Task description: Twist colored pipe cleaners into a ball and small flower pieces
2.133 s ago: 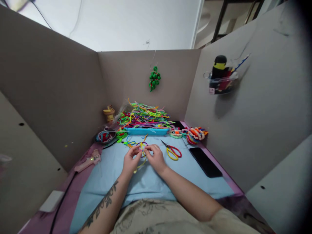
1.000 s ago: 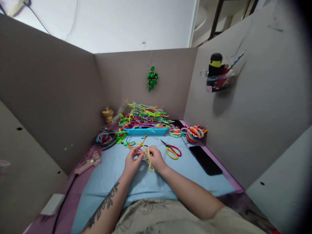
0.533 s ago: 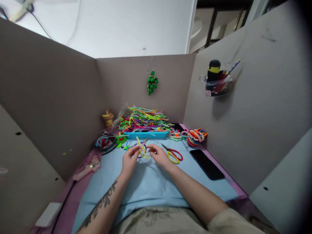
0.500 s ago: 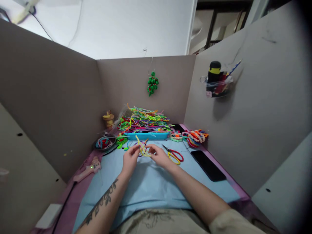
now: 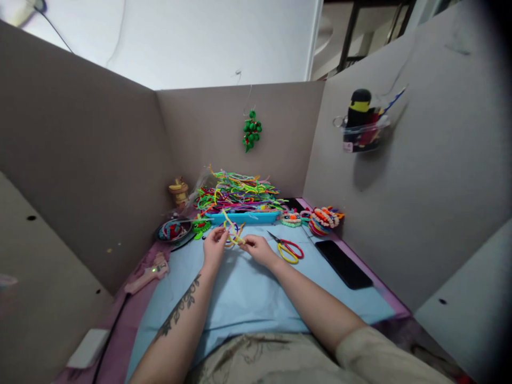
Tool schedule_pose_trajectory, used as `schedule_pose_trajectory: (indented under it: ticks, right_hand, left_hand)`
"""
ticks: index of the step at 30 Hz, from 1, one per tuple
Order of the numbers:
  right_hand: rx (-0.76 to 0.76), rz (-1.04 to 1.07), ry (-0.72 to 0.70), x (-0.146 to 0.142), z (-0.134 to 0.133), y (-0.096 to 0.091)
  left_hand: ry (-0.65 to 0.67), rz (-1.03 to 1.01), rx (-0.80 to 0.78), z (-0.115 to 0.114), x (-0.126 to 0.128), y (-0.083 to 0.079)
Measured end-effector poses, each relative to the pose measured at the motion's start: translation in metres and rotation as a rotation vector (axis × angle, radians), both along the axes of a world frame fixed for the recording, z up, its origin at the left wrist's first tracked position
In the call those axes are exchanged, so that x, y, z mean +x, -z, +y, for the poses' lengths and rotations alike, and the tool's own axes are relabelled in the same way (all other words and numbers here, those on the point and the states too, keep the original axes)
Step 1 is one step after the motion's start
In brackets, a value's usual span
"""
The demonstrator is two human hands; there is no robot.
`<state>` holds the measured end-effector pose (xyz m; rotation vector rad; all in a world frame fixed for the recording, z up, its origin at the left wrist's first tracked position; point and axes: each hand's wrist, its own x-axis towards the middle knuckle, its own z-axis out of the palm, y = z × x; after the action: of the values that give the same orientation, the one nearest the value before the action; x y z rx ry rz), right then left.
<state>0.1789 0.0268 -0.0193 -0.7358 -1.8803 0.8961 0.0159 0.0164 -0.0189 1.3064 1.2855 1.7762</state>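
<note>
My left hand [image 5: 215,248] and my right hand [image 5: 259,249] face each other over the middle of the table, both with fingers pinched. Between them stretches a pale yellow cord [image 5: 232,228], formed in loops, one free end sticking up past the left fingertips. The right fingertips close on its lower right end. Just behind lie a few more cords, purple and orange, partly hidden by the hands. To the right of my right hand rest scissors [image 5: 287,249] with one red and one yellow handle, blades partly open.
A blue tray [image 5: 264,217] bears a heap of colourful cords [image 5: 240,192]. Knotted figures [image 5: 325,217] sit at the right, a green one [image 5: 201,226] at the left beside a dark bowl [image 5: 184,238]. A phone [image 5: 344,264] lies right, a pink glue gun [image 5: 150,274] left. Grey panels surround the table.
The yellow cord's loops have shifted as my right hand moved slightly up and away from the left. The whole view has tilted a little. Both hands still hold the cord.
</note>
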Motion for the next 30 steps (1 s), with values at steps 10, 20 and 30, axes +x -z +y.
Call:
schedule_pose_trajectory:
  ticks: [10, 20, 30]
  right_hand:
    - [-0.226, 0.408, 0.117, 0.017, 0.015, -0.014]
    - [-0.137, 0.178, 0.053, 0.011, 0.013, -0.004]
    - [0.098, -0.028, 0.208, 0.009, 0.010, 0.001]
  left_hand:
    - [0.161, 0.481, 0.054, -0.009, 0.008, 0.002]
    - [0.198, 0.204, 0.006, -0.001, 0.007, 0.008]
    - [0.209, 0.290, 0.076, -0.008, 0.014, 0.008]
